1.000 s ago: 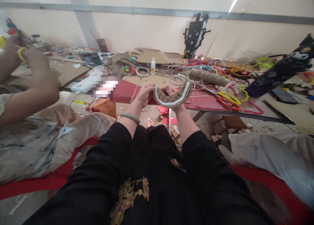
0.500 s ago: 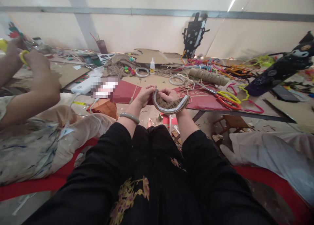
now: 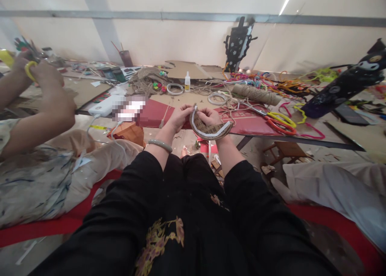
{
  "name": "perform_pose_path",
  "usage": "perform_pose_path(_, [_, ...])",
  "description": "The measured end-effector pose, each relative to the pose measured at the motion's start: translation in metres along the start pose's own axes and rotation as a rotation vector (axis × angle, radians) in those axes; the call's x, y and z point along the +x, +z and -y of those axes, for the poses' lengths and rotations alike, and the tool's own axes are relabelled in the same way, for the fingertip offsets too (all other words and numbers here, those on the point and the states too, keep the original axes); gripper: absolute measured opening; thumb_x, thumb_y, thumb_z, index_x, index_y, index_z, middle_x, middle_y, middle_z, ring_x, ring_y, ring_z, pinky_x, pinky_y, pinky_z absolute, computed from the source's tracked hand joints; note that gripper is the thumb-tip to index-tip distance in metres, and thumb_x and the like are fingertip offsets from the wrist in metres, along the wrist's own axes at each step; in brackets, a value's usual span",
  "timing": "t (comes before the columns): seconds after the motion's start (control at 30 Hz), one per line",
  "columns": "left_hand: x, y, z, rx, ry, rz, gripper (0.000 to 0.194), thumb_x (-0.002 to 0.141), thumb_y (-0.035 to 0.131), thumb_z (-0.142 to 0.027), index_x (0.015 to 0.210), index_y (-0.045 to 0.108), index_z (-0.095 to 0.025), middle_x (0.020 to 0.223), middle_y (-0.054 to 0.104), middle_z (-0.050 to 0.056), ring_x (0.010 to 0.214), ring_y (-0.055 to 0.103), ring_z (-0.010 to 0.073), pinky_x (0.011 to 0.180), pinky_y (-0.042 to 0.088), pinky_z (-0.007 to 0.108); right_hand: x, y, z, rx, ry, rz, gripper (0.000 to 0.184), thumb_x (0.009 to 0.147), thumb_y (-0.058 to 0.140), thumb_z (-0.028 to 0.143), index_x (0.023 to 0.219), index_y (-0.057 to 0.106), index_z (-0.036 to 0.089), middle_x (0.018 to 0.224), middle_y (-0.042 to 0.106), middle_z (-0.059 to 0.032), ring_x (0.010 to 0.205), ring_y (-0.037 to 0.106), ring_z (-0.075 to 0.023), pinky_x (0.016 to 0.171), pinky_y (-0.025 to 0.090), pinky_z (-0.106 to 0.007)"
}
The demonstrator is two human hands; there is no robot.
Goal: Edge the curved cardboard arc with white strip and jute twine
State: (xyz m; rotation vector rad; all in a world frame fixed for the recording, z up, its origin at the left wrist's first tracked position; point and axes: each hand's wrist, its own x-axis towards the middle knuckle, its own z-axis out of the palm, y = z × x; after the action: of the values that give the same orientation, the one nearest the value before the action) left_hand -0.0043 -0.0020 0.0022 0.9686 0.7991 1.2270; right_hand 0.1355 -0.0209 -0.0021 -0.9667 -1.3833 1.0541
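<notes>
A curved, half-round piece of brown cardboard [image 3: 208, 129] with printed characters is held over the table's front edge. A white strip [image 3: 214, 135] follows its curved rim. My right hand [image 3: 210, 117] grips the cardboard from above and behind, its thumb on the printed face. My left hand [image 3: 180, 117] is closed in a pinch at the upper left tip of the piece, where the strip ends. Whether those fingers hold strip, cardboard or both is too small to tell. Thin twine [image 3: 230, 116] hangs close to the right hand.
Behind my hands stand a small glue bottle [image 3: 187, 82], a white ring [image 3: 175, 88] and a second ring [image 3: 217, 99]. Scissors [image 3: 280, 121] and a twine roll [image 3: 256, 93] lie right. At left, a co-worker's hands [image 3: 45, 71] hold something with a yellow loop.
The cardboard has turned slightly, and its upper left tip has risen a little with my left fingers. My right hand keeps its hold. The co-worker's hands have shifted slightly.
</notes>
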Motion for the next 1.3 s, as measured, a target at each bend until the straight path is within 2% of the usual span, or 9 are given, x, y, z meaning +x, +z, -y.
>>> perform_pose_path(0.13, [0.0, -0.002, 0.001, 0.009, 0.01, 0.005, 0.021, 0.063, 0.076, -0.021, 0.072, 0.058, -0.015, 0.062, 0.063, -0.003, 0.056, 0.058, 0.0082, 0.061, 0.047, 0.022, 0.0, 0.002, -0.002, -0.002, -0.007, -0.016, 0.04, 0.062, 0.07, 0.055, 0.071, 0.055, 0.019, 0.059, 0.054, 0.0029, 0.054, 0.049, -0.0106, 0.053, 0.04, -0.026])
perform_pose_path(0.33, [0.0, -0.003, 0.003, -0.007, 0.015, 0.02, 0.024, 0.063, 0.078, -0.023, 0.075, 0.059, -0.015, 0.064, 0.064, -0.003, 0.055, 0.059, 0.0088, 0.06, 0.048, 0.023, 0.002, 0.002, -0.006, 0.125, 0.043, 0.025, 0.044, 0.061, 0.07, 0.06, 0.068, 0.053, 0.02, 0.052, 0.047, 0.0057, 0.047, 0.045, -0.0094, 0.046, 0.039, -0.025])
perform_pose_path(0.57, [0.001, -0.004, 0.004, 0.021, 0.034, 0.024, 0.024, 0.063, 0.079, -0.025, 0.076, 0.063, -0.014, 0.064, 0.065, -0.002, 0.057, 0.061, 0.0101, 0.061, 0.049, 0.023, 0.008, 0.003, -0.009, 0.158, 0.037, 0.028, 0.05, 0.05, 0.077, 0.059, 0.072, 0.056, 0.019, 0.064, 0.06, 0.003, 0.059, 0.056, -0.0115, 0.062, 0.05, -0.028])
perform_pose_path(0.73, [0.002, -0.005, 0.004, 0.043, 0.032, 0.03, 0.024, 0.063, 0.08, -0.026, 0.078, 0.065, -0.013, 0.066, 0.067, 0.0, 0.06, 0.063, 0.0113, 0.064, 0.049, 0.025, 0.007, 0.003, -0.01, 0.188, 0.021, 0.037, 0.053, 0.054, 0.078, 0.056, 0.088, 0.059, 0.02, 0.08, 0.068, -0.0003, 0.071, 0.063, -0.0145, 0.071, 0.053, -0.031])
perform_pose_path(0.87, [0.004, -0.006, 0.007, 0.044, 0.05, 0.033, 0.027, 0.063, 0.081, -0.027, 0.08, 0.065, -0.013, 0.068, 0.067, 0.0, 0.06, 0.063, 0.011, 0.064, 0.049, 0.024, 0.008, 0.003, -0.011, 0.143, -0.03, 0.025, 0.052, 0.057, 0.076, 0.056, 0.091, 0.06, 0.02, 0.087, 0.07, -0.0025, 0.077, 0.064, -0.0157, 0.079, 0.052, -0.033])
perform_pose_path(1.1, [0.005, -0.006, 0.011, 0.056, 0.112, 0.0, 0.03, 0.062, 0.082, -0.028, 0.069, 0.057, -0.014, 0.062, 0.06, -0.004, 0.057, 0.058, 0.0077, 0.062, 0.047, 0.021, 0.01, 0.003, -0.012, 0.176, 0.003, 0.05, 0.05, 0.057, 0.077, 0.054, 0.088, 0.057, 0.021, 0.078, 0.069, 0.0005, 0.07, 0.064, -0.0145, 0.075, 0.053, -0.032])
perform_pose_path(1.3, [0.005, -0.004, 0.01, 0.064, 0.106, 0.01, 0.024, 0.065, 0.08, -0.025, 0.066, 0.058, -0.014, 0.06, 0.058, -0.004, 0.057, 0.055, 0.0061, 0.064, 0.046, 0.02, 0.008, 0.004, -0.009, 0.173, -0.013, 0.047, 0.045, 0.06, 0.076, 0.049, 0.087, 0.056, 0.02, 0.087, 0.067, -0.0017, 0.08, 0.064, -0.0163, 0.076, 0.053, -0.032])
